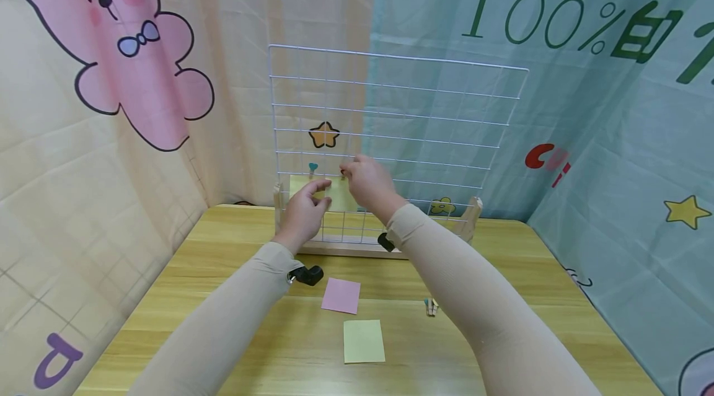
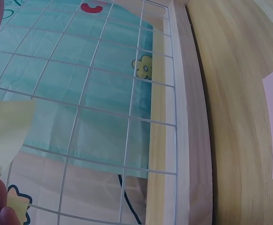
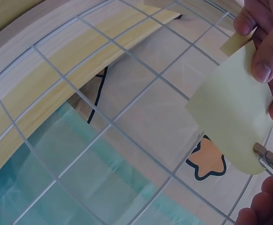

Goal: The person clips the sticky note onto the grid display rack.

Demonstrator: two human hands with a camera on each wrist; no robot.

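Observation:
My left hand pinches a pale yellow sticky note by its edge, thumb on its face in the right wrist view. The paper curves in front of a white wire grid. My right hand pinches a small wooden clothespin with a red end, its tip at the note's far edge beside a grid wire. Just left of that, another yellow note is on the grid under a teal heart clothespin, partly hidden by my left hand.
The grid stands in a wooden base on the wood-grain table. Nearer me lie a pink note and a yellow note. Several small clothespins lie by my right forearm. Printed curtains surround the table.

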